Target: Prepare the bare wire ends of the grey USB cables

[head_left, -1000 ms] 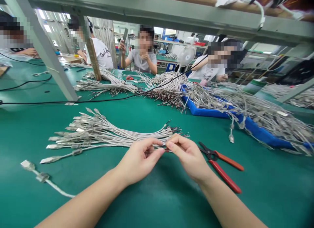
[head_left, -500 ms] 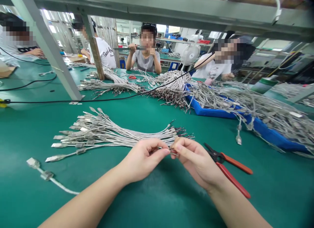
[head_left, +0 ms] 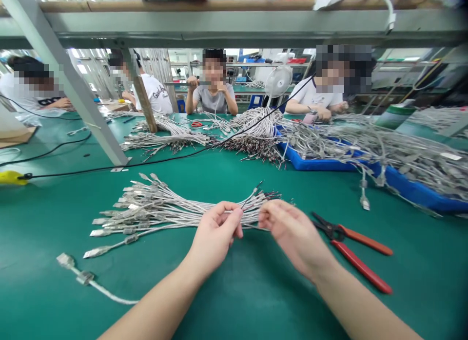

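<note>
My left hand (head_left: 217, 237) is closed in a pinch, with thin dark wire ends rising from its fingertips. They seem to belong to the white USB cable (head_left: 111, 294), whose plug end lies at lower left and whose middle passes out of sight beneath my left forearm. A short gap to the right, my right hand (head_left: 288, 233) has its fingers curled together; whether anything is between them is hidden. Just behind both hands lies a bundle of white USB cables (head_left: 190, 203), plugs to the left and bare wire ends to the right.
Red-handled wire strippers (head_left: 334, 231) lie open right of my right hand. Blue trays (head_left: 314, 163) heaped with cables stand at back right, near another cable pile (head_left: 256, 130). A black cord (head_left: 161, 160) crosses the table by a metal post (head_left: 78, 86). Several co-workers sit beyond.
My hands have parted: the right fingers have come off the wires, while the left still pinches them. The view has tilted up a little. A co-worker at right has lowered a raised arm.
</note>
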{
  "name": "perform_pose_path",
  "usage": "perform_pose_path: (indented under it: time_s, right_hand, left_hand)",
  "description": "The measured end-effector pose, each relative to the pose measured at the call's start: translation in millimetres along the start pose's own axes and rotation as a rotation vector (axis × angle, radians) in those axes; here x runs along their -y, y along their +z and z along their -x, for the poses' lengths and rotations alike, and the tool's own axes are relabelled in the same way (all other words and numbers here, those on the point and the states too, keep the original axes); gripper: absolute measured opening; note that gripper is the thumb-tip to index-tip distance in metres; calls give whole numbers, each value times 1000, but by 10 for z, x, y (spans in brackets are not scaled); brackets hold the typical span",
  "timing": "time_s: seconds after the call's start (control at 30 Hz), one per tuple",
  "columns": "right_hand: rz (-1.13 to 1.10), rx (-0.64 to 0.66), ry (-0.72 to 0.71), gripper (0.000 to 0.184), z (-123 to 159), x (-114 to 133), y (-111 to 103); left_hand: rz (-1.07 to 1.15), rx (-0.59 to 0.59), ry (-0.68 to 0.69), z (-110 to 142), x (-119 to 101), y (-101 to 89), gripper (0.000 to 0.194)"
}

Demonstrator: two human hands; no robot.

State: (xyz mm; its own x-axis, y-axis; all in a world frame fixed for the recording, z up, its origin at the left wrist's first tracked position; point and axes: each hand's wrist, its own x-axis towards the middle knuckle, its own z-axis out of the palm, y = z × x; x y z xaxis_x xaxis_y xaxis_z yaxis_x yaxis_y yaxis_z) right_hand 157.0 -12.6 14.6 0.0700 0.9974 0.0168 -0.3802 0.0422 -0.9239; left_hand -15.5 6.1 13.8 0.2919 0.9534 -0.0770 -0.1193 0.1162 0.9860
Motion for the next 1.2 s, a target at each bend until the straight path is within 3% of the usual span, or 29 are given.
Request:
perform_pose_path:
  time_s: [0.07, 0.17, 0.47, 0.73, 1.2]
  right_hand:
    - [29, 59, 63, 23, 85, -98, 106]
    - [45, 16, 60, 22, 156, -184, 180]
    - [174, 99, 7, 23, 127, -125, 98]
    - [249, 80, -15, 32, 126, -113, 87]
    - [97, -2, 73, 21, 113, -159, 99]
  left_hand:
    - [44, 0, 5, 15, 21, 48, 30]
    - [96, 22, -27, 46, 61, 112, 29]
    - [83, 176, -119, 82, 32, 94, 28]
    - [61, 166, -123, 87, 25, 120, 27]
    - [8, 102, -179, 120, 87, 178, 27]
